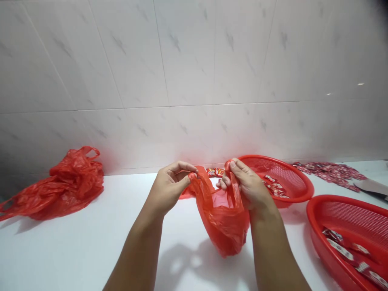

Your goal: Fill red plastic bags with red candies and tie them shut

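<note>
A red plastic bag (226,226) hangs between my hands over the white table, its lower part bulging with something I cannot make out. My left hand (171,184) pinches one of its handles between thumb and fingers. The other handle is gripped in my right hand (247,182), fingers closed around it. The bag's mouth is partly open toward me. Behind it lie more flat red plastic (203,173) and small red printed packets (211,172), partly hidden by the bag and my hands.
Crumpled red plastic bags (75,178) lie at the left by the tiled wall. On the right stand a red basket (307,188) and a nearer red basket (312,214), each holding small red packets. Many red packets (330,171) are spread at the back right, beside a dark-edged object (371,188).
</note>
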Motion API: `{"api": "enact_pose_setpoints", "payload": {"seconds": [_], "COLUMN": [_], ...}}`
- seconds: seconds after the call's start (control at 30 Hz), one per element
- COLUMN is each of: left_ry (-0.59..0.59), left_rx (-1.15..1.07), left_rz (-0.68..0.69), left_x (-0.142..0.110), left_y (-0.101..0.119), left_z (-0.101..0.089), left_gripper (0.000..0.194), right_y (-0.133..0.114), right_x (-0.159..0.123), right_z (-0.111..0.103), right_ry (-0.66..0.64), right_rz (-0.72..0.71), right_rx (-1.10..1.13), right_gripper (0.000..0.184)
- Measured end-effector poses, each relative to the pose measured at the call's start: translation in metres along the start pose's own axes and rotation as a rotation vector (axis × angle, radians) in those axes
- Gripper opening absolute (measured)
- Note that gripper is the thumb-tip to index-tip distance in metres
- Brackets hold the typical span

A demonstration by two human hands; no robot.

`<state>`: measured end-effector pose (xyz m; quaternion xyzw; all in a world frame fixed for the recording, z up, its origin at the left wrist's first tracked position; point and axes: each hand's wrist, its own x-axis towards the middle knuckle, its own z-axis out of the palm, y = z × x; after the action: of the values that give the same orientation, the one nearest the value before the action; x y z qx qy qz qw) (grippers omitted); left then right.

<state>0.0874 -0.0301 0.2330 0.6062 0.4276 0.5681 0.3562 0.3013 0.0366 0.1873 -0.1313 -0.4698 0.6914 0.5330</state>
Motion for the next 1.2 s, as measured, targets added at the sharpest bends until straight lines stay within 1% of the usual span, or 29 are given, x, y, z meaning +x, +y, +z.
{"api": "enact_pose_setpoints", "payload": {"seconds": [0.07, 0.17, 0.33, 0.4, 0.47, 0.53, 0.57, 0.63, 0.73, 0.8, 0.87, 0.93, 1.0, 1.03, 1.1, 1.2], "left_ry": [-0.003, 0.028, 0.043, 0.091, 0.172, 0.236, 0.249, 0.212, 0.057, -0.036, -0.09, -0.122, -0.147, -0.15, -0.133, -0.092], "left_rx": [-0.034, -0.058, -0.075, -0.087, -0.081, -0.055, -0.035, 0.009, 0.046, 0.045, 0.045, 0.05, 0.057, 0.061, 0.064, 0.048], "left_rz": [0.005, 0.004, -0.023, -0.01, -0.001, -0.005, -0.017, -0.062, -0.149, -0.175, -0.194, -0.22, -0.245, -0.252, -0.263, -0.269], "left_x": [0.0, -0.002, -0.001, 0.0, 0.001, 0.003, 0.003, 0.003, 0.001, 0.0, -0.001, -0.002, -0.002, -0.001, 0.0, 0.003], "left_y": [-0.005, -0.016, -0.027, -0.028, -0.029, -0.03, -0.03, -0.029, -0.027, -0.026, -0.026, -0.026, -0.026, -0.027, -0.027, -0.028], "left_z": [0.004, 0.005, 0.001, -0.002, -0.005, -0.009, -0.01, -0.012, -0.013, -0.012, -0.011, -0.01, -0.01, -0.01, -0.011, -0.014], "left_gripper": [0.021, 0.018, 0.019, 0.02, 0.025, 0.033, 0.039, 0.048, 0.05, 0.054, 0.058, 0.06, 0.062, 0.063, 0.064, 0.064], "right_y": [0.004, 0.009, 0.016, 0.018, 0.019, 0.022, 0.024, 0.028, 0.037, 0.042, 0.046, 0.048, 0.049, 0.05, 0.05, 0.047], "right_x": [0.002, 0.005, 0.009, 0.009, 0.009, 0.009, 0.009, 0.009, 0.011, 0.012, 0.013, 0.013, 0.014, 0.014, 0.013, 0.008], "right_z": [0.003, 0.006, 0.009, 0.009, 0.009, 0.009, 0.009, 0.012, 0.017, 0.02, 0.022, 0.024, 0.024, 0.024, 0.024, 0.024], "right_ry": [0.023, 0.045, 0.048, 0.031, 0.004, -0.023, -0.033, -0.056, -0.088, -0.085, -0.061, -0.05, -0.081, -0.11, -0.158, -0.185], "right_rz": [0.034, 0.06, 0.086, 0.109, 0.101, 0.076, 0.065, 0.055, 0.041, 0.042, 0.058, 0.084, 0.106, 0.115, 0.122, 0.132], "right_rx": [-0.024, -0.077, -0.184, -0.283, -0.42, -0.529, -0.559, -0.57, -0.548, -0.53, -0.537, -0.545, -0.524, -0.494, -0.397, -0.227], "right_gripper": [0.036, 0.041, 0.04, 0.039, 0.04, 0.043, 0.043, 0.04, 0.036, 0.039, 0.045, 0.046, 0.039, 0.039, 0.044, 0.048]}}
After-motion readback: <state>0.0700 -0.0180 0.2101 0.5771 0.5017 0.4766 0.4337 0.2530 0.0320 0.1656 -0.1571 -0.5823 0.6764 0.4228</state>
